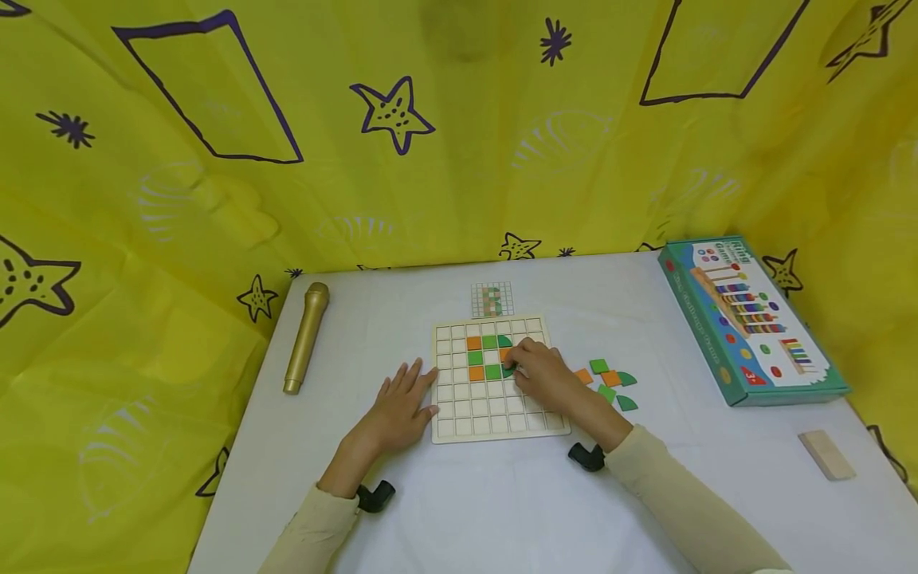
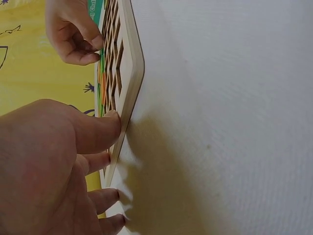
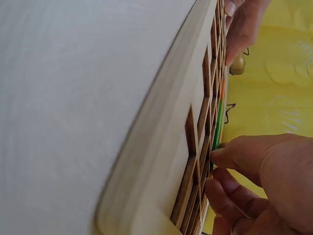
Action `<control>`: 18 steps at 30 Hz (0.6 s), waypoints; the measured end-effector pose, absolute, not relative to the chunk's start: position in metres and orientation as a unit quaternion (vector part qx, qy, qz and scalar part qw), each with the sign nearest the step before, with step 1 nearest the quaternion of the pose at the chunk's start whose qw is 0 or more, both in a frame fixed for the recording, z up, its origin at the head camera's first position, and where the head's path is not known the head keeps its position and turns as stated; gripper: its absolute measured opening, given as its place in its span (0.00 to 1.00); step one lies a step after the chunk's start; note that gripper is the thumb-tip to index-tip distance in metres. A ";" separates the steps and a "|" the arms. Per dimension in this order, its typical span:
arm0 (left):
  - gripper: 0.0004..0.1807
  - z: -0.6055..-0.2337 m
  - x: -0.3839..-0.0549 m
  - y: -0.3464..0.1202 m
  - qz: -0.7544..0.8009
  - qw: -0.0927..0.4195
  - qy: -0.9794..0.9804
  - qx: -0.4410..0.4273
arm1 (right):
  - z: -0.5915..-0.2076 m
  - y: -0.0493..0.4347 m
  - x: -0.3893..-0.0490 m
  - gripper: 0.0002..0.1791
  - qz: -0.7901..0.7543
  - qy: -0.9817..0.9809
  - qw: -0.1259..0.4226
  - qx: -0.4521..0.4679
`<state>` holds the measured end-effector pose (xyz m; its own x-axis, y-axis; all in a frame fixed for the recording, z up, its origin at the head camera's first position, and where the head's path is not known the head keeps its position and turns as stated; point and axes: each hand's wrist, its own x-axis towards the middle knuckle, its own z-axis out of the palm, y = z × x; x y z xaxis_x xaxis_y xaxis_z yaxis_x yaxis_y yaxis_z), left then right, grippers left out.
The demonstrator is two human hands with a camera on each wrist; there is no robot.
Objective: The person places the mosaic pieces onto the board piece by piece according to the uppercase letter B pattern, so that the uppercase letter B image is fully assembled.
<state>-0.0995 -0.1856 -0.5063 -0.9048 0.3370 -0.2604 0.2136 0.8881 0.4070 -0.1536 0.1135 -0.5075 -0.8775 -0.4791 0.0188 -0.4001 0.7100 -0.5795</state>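
Note:
A wooden grid board (image 1: 472, 409) lies on the table, with orange, light green and dark green tiles set in its upper cells. My right hand (image 1: 543, 375) is over the board's right half, thumb and fingertips pinching a dark green quarter-circle tile (image 1: 508, 371) at a cell; the fingers partly hide it. In the right wrist view the right hand (image 3: 274, 181) has its fingertips right at the grid. My left hand (image 1: 400, 408) rests at the board's left edge, fingers spread, thumb touching the rim in the left wrist view. Behind the board lies a small pattern card (image 1: 492, 300).
Loose tiles (image 1: 606, 395), orange squares, green squares and dark green quarter circles, lie right of the board. A gold microphone (image 1: 306, 339) is at the left, a game box (image 1: 753, 319) at the right, with a small wooden block (image 1: 827, 455) in front of it.

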 end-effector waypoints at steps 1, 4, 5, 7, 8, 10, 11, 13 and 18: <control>0.36 -0.506 -0.100 -0.186 0.187 0.165 0.958 0.144 | -0.507 0.114 -0.154 0.09 -0.297 0.923 0.064 -0.237; 0.36 -0.507 -0.100 -0.186 0.186 0.165 0.958 0.144 | -0.503 0.120 -0.155 0.09 -0.293 0.926 0.059 -0.229; 0.36 -0.507 -0.100 -0.186 0.186 0.164 0.958 0.143 | -0.502 0.124 -0.156 0.09 -0.293 0.928 0.059 -0.224; 0.37 -0.507 -0.100 -0.186 0.184 0.165 0.959 0.142 | -0.497 0.133 -0.157 0.10 -0.292 0.931 0.060 -0.210; 0.36 -0.507 -0.100 -0.186 0.184 0.164 0.959 0.142 | -0.495 0.138 -0.158 0.10 -0.290 0.933 0.061 -0.203; 0.36 -0.506 -0.100 -0.186 0.185 0.165 0.958 0.142 | -0.492 0.152 -0.159 0.12 -0.289 0.936 0.063 -0.192; 0.36 -0.506 -0.100 -0.186 0.185 0.165 0.958 0.142 | -0.490 0.159 -0.159 0.13 -0.288 0.937 0.066 -0.184; 0.36 -0.506 -0.100 -0.186 0.187 0.166 0.958 0.143 | -0.488 0.174 -0.159 0.14 -0.285 0.941 0.069 -0.170; 0.36 -0.507 -0.099 -0.186 0.191 0.163 0.957 0.145 | -0.489 0.209 -0.157 0.17 -0.268 0.953 0.081 -0.117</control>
